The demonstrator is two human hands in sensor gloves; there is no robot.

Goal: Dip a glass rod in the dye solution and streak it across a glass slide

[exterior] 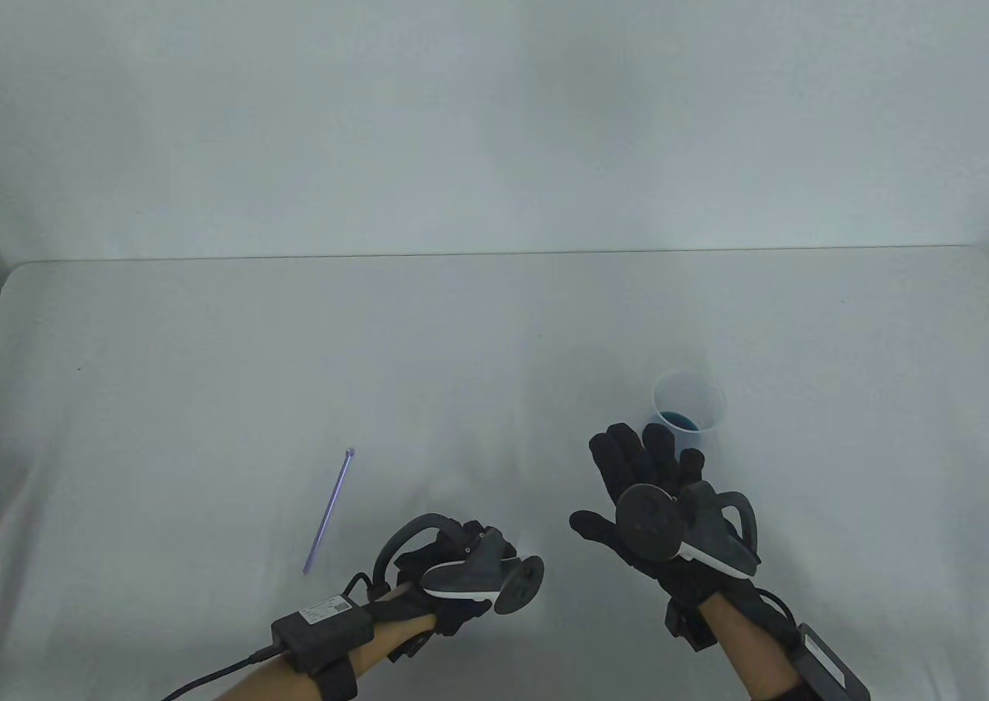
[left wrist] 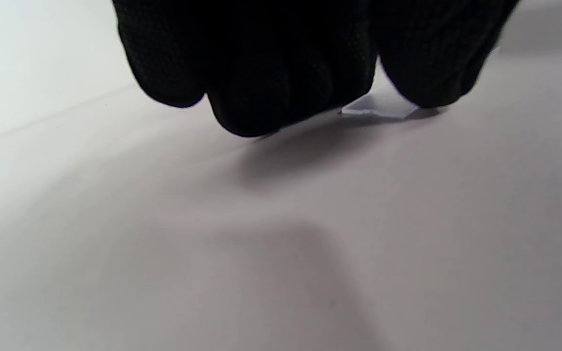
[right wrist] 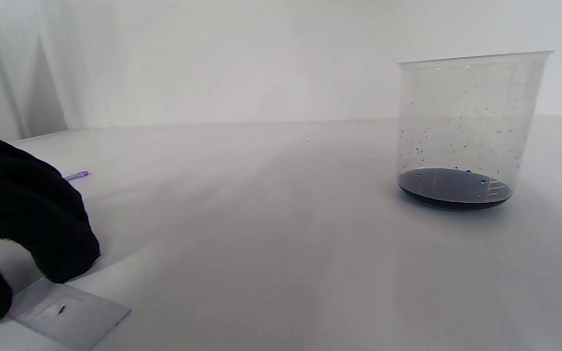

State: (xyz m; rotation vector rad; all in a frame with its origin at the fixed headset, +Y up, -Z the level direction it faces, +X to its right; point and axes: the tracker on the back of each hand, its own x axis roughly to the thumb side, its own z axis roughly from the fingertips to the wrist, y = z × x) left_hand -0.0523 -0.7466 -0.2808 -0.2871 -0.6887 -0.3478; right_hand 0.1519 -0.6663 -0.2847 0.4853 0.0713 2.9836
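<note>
A clear cup [exterior: 689, 403] with a little dark blue dye in its bottom stands on the white table; it also shows in the right wrist view [right wrist: 466, 131]. A thin purple-tinted glass rod [exterior: 328, 512] lies loose on the table, left of both hands. My left hand [exterior: 463, 542] is curled down over the glass slide [left wrist: 381, 109], and its fingers [left wrist: 261, 73] hold the slide flat on the table. The slide also shows in the right wrist view [right wrist: 66, 314], with gloved fingers on its edge. My right hand [exterior: 649, 461] is open and empty, just short of the cup.
The white table [exterior: 232, 361] ends at a far edge against a pale wall. The rod's tip [right wrist: 77, 176] shows far left in the right wrist view. Small blue droplets speckle the cup's inner wall.
</note>
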